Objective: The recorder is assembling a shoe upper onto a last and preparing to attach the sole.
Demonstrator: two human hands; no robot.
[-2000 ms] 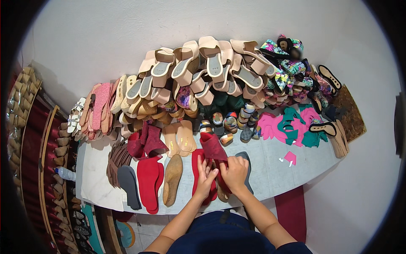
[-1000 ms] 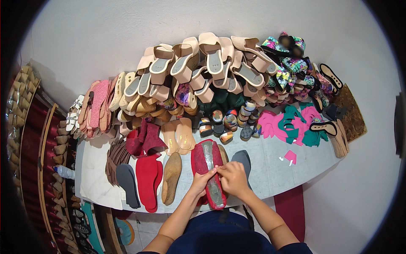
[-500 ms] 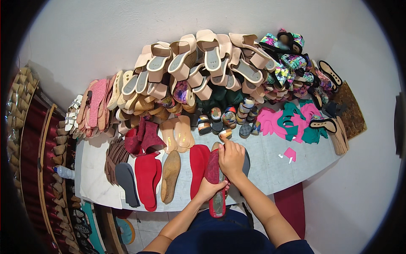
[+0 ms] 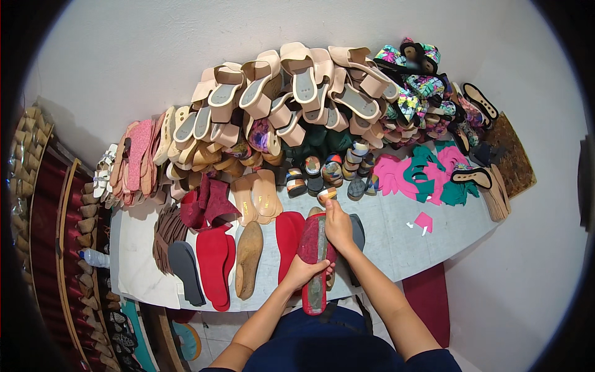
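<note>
Just past the table's near edge I hold a red shoe piece [image 4: 315,299] with its narrow end toward me. Its upward face has a greyish middle and a red rim, and dark red fabric wraps its wider part. My left hand [image 4: 302,273] is closed round its middle from the left. My right hand [image 4: 338,227] grips its right side near the far end, thumb on top and the other fingers partly hidden. Left of it lie a red sole piece [image 4: 289,239], a wooden shoe last [image 4: 249,260], stacked red soles [image 4: 212,266] and dark grey soles [image 4: 185,270].
Beige heeled sandals [image 4: 304,87] are piled along the wall. Farther right are patterned sandals [image 4: 424,87] and pink and green scraps [image 4: 396,177]. Small patterned heels [image 4: 332,168] stand mid-table. Tan insoles [image 4: 260,201] and brown strips [image 4: 168,232] lie left. Shelved lasts [image 4: 87,239] line the left.
The shoe piece has rolled a little in my hands, so more of its greyish face shows. My right hand has shifted slightly, its thumb now extended along the far end.
</note>
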